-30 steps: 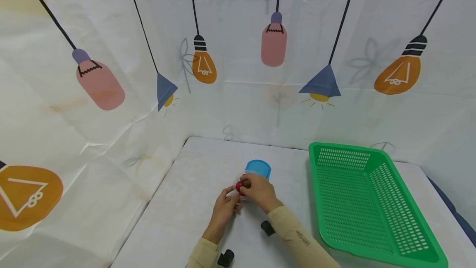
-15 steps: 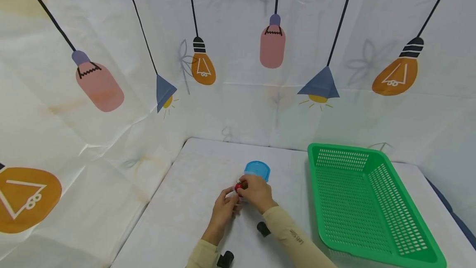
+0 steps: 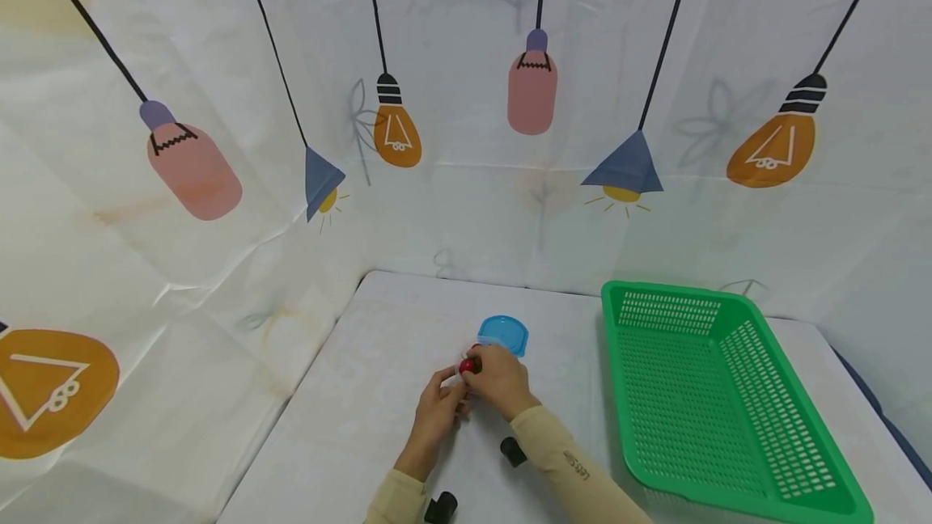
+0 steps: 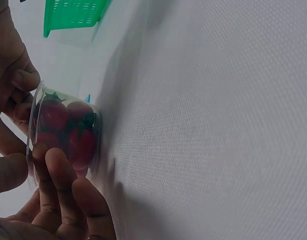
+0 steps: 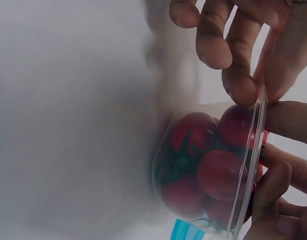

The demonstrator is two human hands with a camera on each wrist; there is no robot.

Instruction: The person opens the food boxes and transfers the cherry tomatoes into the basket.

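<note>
A clear plastic tub (image 4: 95, 142) stands on the white table, filled with red cherry tomatoes (image 5: 221, 172) whose green stems show through the wall. At its near left side, my left hand (image 3: 435, 412) holds the rim, thumb on top and fingertips against the outside. My right hand (image 3: 502, 378) is over the tub's mouth and pinches one cherry tomato (image 3: 467, 365) there. From the head view most of the tub is hidden behind the hands. In the right wrist view the right fingertips (image 5: 277, 181) are close to the rim, partly hidden by it.
A blue plastic lid (image 3: 504, 333) lies just behind the tub. To the right stands a big green perforated basket (image 3: 620, 403) with nothing in it. A white cloth wall (image 3: 466, 209) with printed lamps rises behind the table (image 3: 364, 395).
The right hand and forearm have shifted slightly left, keeping the tomato at the tub's mouth. My left hand stays at the tub. The whole head view has drifted a little.
</note>
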